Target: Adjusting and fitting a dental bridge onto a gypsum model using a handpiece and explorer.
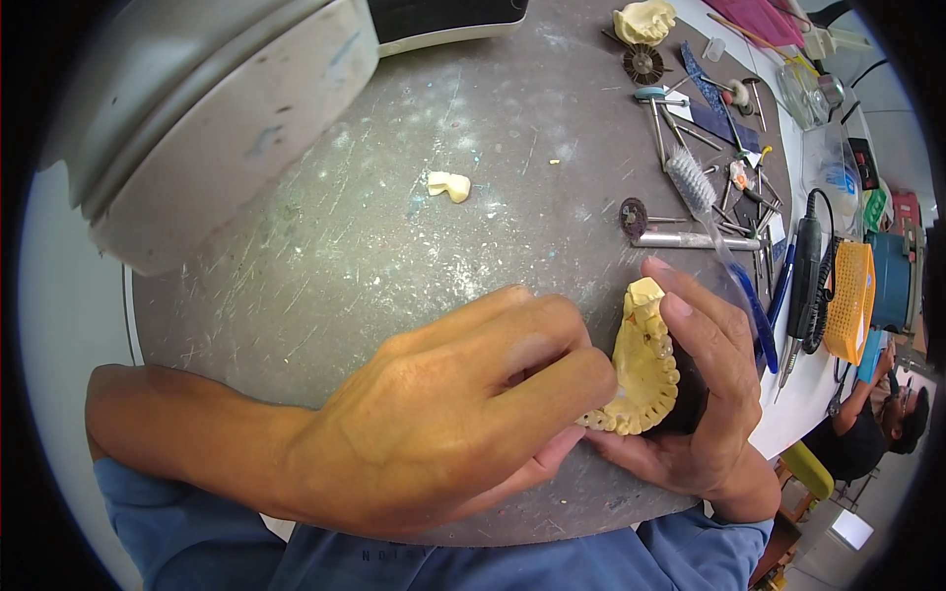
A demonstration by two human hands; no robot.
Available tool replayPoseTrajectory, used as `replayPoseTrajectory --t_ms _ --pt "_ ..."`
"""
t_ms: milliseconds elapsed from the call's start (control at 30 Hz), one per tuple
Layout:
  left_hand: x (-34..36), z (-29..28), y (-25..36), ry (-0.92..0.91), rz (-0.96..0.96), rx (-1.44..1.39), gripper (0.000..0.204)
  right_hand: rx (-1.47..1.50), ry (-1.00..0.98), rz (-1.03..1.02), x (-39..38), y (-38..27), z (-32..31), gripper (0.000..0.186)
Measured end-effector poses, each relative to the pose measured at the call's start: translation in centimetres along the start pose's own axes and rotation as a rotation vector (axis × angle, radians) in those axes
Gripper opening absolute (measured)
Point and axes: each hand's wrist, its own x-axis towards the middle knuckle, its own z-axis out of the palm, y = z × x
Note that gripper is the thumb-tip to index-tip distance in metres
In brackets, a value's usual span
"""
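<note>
A pale yellow plaster dental cast, horseshoe-shaped with a row of teeth, is held between my hands above the worktop. My right hand wraps round its right side, with fingertips near the squared block at its far end and the thumb at its near edge. My left hand has its fingers curled in against the cast's left side; its fingertips are mostly hidden, as is the part of the cast behind them. A small loose plaster piece lies on the worktop beyond my left hand.
The scratched grey worktop bears white dust. At right lie several rotary burs, a brush, a metal rod and a corded handpiece beside a yellow basket. A pale machine housing stands far left. Another person sits at right.
</note>
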Motion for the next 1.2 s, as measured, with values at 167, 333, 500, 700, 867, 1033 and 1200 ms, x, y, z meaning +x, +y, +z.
replayPoseTrajectory --t_ms 167,333,500,700,867,1033,1200 --pt "0.1 -0.4 0.2 -0.052 -0.036 0.020 0.033 -0.007 -0.005 0.008 0.0 -0.1 0.0 0.093" --pt "-0.2 -0.4 0.1 -0.043 -0.026 0.001 0.033 -0.017 0.001 0.014 0.0 -0.4 0.2 0.093" --pt "0.0 -0.4 0.2 -0.033 -0.017 -0.010 0.031 -0.018 0.010 0.024 0.0 -0.4 0.2 0.093" --pt "0.5 -0.8 0.6 0.005 0.013 0.012 0.028 -0.008 -0.014 -0.031 0.2 0.1 -0.6 0.097" --pt "0.5 -2.5 -0.1 0.016 -0.141 -0.214 0.023 -0.229 0.319 0.141 -1.6 0.1 -5.1 0.093" --pt "0.8 -3.1 0.4 -0.039 -0.240 -0.457 0.019 -0.469 0.328 0.743 -6.1 4.0 -10.6 0.029" --pt "-0.2 -3.5 0.7 -0.009 -0.418 -0.636 0.018 -0.404 0.124 0.883 -7.5 6.1 -9.4 0.045"
